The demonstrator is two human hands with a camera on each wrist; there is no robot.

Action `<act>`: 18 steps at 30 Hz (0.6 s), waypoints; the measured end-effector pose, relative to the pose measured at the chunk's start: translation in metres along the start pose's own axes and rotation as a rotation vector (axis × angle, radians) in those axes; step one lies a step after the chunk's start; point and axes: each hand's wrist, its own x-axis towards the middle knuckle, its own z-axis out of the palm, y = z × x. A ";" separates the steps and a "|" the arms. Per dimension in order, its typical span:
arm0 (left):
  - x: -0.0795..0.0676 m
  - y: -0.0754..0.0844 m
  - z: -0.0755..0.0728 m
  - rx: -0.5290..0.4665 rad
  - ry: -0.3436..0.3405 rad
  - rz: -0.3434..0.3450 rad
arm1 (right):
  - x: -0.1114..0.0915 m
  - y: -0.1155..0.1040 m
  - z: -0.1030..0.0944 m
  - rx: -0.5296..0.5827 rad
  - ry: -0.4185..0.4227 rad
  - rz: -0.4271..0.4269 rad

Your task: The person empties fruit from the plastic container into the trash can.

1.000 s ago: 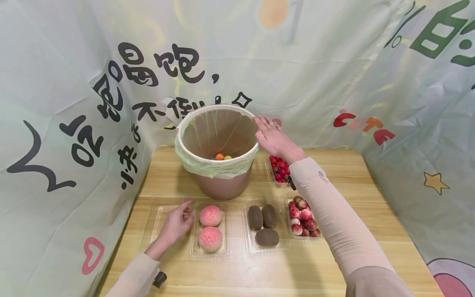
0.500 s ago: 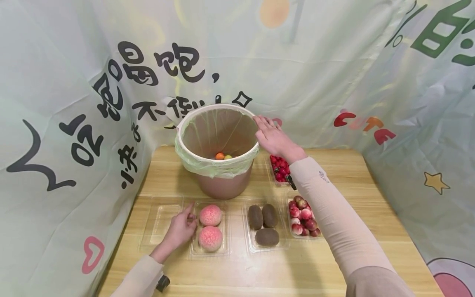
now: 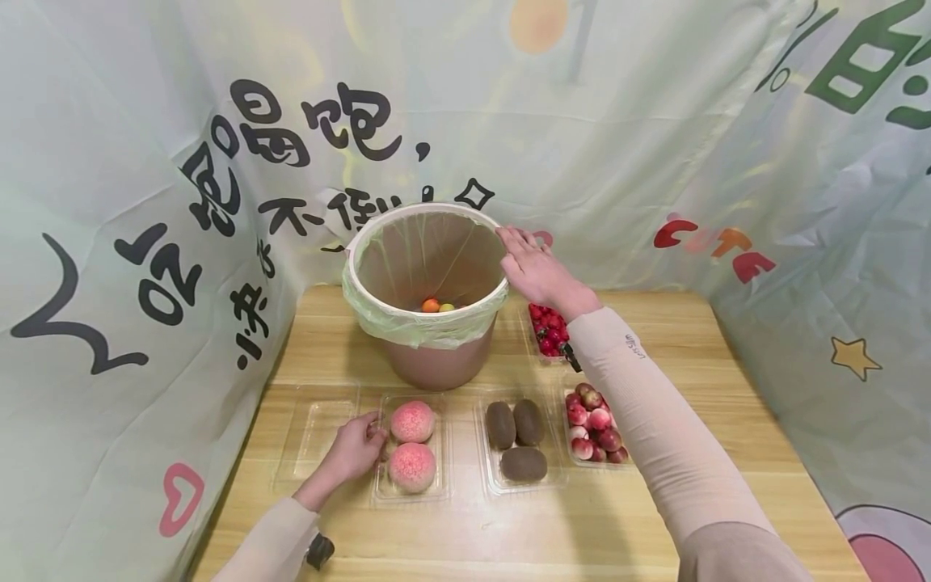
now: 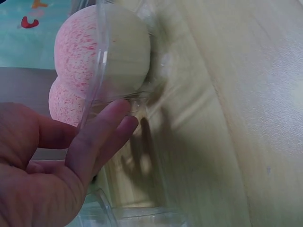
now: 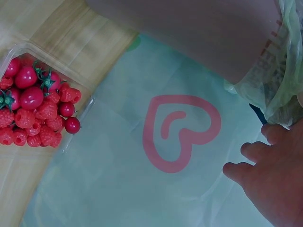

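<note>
In the head view my left hand [image 3: 354, 449] is at the left rim of a clear plastic container [image 3: 411, 496] with two pink-speckled peaches [image 3: 412, 467]. The left wrist view shows the thumb and fingers pinching the container's edge, the thumb on one side and the fingers on the other. My right hand [image 3: 540, 275] rests with straight fingers on the right rim of a pinkish-brown bin [image 3: 438, 365]. A pale green liner bag [image 3: 429, 330] is folded over that rim. Deep inside the bin lie an orange fruit [image 3: 431, 305] and a yellow-green one [image 3: 447, 308].
Left of the peaches is another clear container [image 3: 309, 436]. Three brown kiwis [image 3: 524, 466] sit in a container to their right, then a box of reddish plum-like fruit [image 3: 598, 420]. Behind, partly under the right arm, are red berries [image 3: 547, 330]. Printed cloth walls [image 3: 611, 162] surround the table.
My left hand has moved slightly right onto the left rim of the peach container, and its fingers have closed on the edge. The right hand stays on the bin rim.
</note>
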 end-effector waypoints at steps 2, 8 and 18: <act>0.000 0.000 0.000 -0.015 -0.005 -0.006 | 0.000 0.000 0.000 0.004 0.001 0.001; 0.000 0.001 -0.001 -0.066 -0.021 -0.035 | -0.001 -0.001 0.000 0.008 -0.005 0.010; -0.001 0.005 -0.008 -0.050 -0.045 -0.009 | 0.001 0.000 -0.002 0.007 -0.022 0.010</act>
